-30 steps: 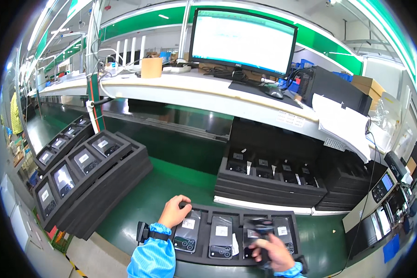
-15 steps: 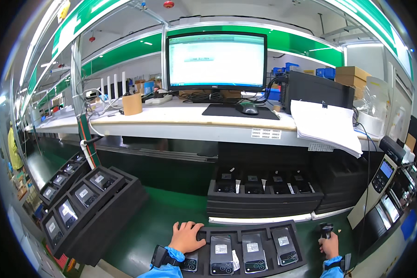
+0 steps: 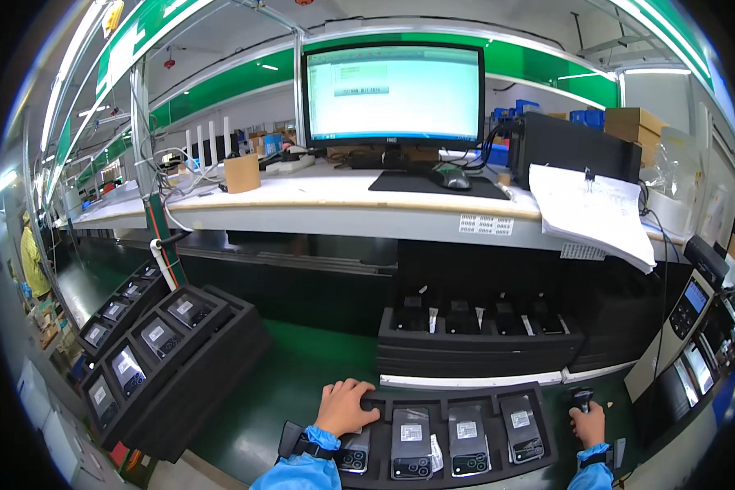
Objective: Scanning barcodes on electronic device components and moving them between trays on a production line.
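Head view: left hand [image 3: 345, 406] is resting flat, fingers spread, holding nothing, on the black foam tray [image 3: 547, 429] at its near-left corner. Right hand [image 3: 588, 425] is gripping a dark handheld scanner [image 3: 581, 399] just beside the tray's right edge. Tray appearing light, soft, flexing; supporting both ends seems advisable.

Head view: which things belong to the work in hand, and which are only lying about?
In the work:
- left hand resting on the black foam tray
- phones lying in that tray
- right hand gripping a small black scanner

Lying about:
- monitor
- mouse
- paper stack
- cardboard cup
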